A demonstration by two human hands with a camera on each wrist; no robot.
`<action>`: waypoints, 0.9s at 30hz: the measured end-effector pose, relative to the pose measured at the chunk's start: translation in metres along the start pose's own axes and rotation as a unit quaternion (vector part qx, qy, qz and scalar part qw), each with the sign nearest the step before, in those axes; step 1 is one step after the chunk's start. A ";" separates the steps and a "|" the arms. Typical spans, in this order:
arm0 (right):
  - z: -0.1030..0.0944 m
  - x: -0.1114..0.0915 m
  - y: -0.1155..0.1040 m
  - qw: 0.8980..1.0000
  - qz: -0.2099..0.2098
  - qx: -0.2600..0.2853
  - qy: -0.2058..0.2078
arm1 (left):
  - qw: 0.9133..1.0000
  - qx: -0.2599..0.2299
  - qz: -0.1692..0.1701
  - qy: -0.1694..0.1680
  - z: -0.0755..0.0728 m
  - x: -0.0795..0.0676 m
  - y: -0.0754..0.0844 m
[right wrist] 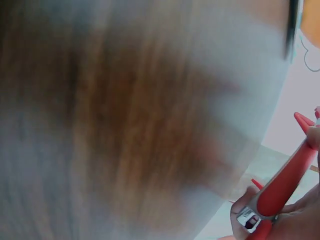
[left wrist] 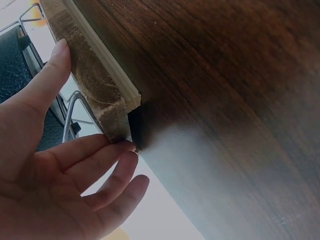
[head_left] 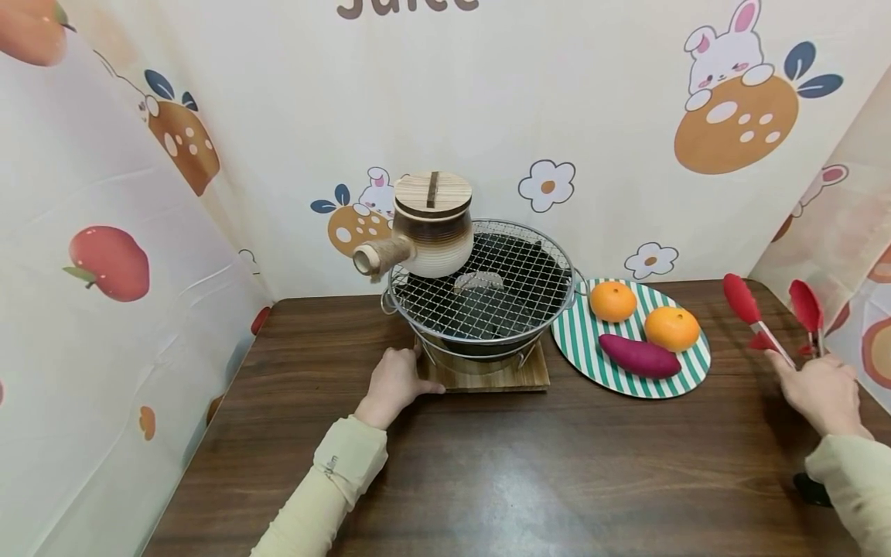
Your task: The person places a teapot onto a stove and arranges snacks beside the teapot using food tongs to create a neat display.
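My left hand [head_left: 395, 381] holds the front left corner of a wooden board [head_left: 487, 381]. In the left wrist view the thumb lies along the board's edge and fingertips touch its corner. On that board stands a round grill [head_left: 480, 336] with a wire mesh top and dark pieces under it. A brown-and-cream pot [head_left: 438, 251] with a wooden lid and a wrapped side handle sits on the mesh's back left. My right hand [head_left: 824, 393] grips red-tipped tongs [head_left: 742, 299] at the far right, their two heads spread apart. In the right wrist view the tongs' red handle shows in the hand.
A green-and-white striped plate [head_left: 581, 356] right of the grill bears two oranges and a purple sweet potato [head_left: 639, 357]. A small black object [head_left: 811, 490] lies by the right sleeve. Printed cloth walls [head_left: 599, 116] stand behind and beside the brown table [head_left: 557, 472].
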State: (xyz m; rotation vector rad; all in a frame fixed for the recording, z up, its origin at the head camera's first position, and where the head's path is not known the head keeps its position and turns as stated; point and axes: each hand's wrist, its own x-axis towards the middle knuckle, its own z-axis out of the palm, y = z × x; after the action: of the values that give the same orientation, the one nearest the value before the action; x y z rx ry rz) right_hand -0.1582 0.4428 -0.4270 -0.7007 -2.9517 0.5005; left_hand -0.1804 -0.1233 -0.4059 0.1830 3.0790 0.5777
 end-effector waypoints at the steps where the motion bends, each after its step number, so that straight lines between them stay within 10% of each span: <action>1: -0.001 -0.001 0.000 1.000 0.000 0.000 0.002 | 1.000 0.001 -0.001 0.000 0.000 0.000 0.000; 14: -0.018 -0.015 -0.010 0.999 -0.001 0.028 0.025 | 1.000 0.006 0.006 0.006 0.000 0.001 -0.002; 27: -0.025 -0.039 -0.026 0.989 -0.127 0.041 0.070 | 1.000 0.002 0.005 0.001 0.002 0.003 -0.002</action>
State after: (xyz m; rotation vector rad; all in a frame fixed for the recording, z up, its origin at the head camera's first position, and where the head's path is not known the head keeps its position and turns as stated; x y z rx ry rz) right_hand -0.1311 0.4110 -0.3950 -0.3299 -2.8131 0.5218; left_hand -0.1834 -0.1245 -0.4085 0.1996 3.0820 0.5736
